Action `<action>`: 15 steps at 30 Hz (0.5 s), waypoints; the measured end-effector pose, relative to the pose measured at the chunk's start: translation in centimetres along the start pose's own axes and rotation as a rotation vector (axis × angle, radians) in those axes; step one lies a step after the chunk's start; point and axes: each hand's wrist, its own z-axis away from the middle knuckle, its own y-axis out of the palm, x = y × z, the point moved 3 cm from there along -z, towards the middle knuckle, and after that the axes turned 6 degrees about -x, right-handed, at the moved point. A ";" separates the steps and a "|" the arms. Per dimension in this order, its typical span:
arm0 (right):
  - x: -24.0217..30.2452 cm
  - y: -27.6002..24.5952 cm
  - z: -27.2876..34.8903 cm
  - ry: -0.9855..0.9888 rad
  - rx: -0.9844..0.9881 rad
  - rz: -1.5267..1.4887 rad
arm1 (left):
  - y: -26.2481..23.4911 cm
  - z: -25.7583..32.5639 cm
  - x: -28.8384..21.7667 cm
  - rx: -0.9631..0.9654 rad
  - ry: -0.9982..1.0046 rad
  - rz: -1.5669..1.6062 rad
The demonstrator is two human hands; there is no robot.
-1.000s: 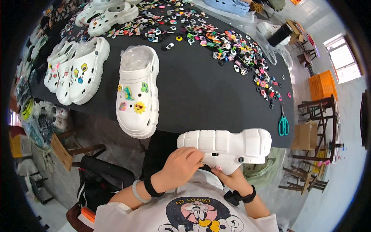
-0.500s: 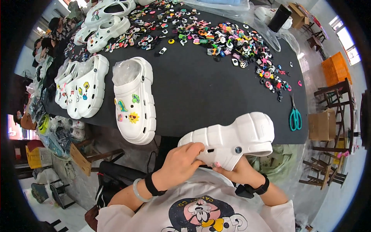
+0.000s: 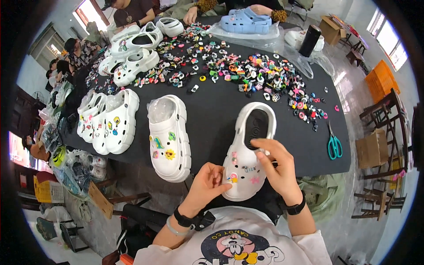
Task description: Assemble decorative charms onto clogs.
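Our left grip (image 3: 204,182) grasped the white clog (image 3: 243,186), seemingly steadying it. We couldn't tell whether our right grip (image 3: 281,170) clasped.

Pale walls (image 3: 355,13) rise around a grey floor (image 3: 353,99), glossy with reflected light on the right. A bright window (image 3: 391,39) lights that side; another window (image 3: 90,15) glows at upper left. Right of the black worktop (image 3: 212,123) stand an orange crate (image 3: 382,84), a cardboard box (image 3: 372,149) and wooden stools (image 3: 376,202); a dark chair (image 3: 49,230) sits lower left.
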 end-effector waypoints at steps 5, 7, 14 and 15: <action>0.7 -1.0 -0.9 0.096 -0.045 -0.238 | -1.3 -1.3 -1.3 -0.107 0.289 -0.139; -0.8 -0.8 -0.2 0.238 -0.016 -0.466 | -2.9 -2.8 -1.1 -0.112 0.258 -0.345; -7.4 0.7 2.9 0.646 0.005 -1.593 | -2.4 -3.0 -1.7 -0.113 0.304 -0.543; -6.7 1.0 2.7 0.757 -0.081 -1.667 | -2.4 -2.7 -1.7 -0.161 0.331 -0.563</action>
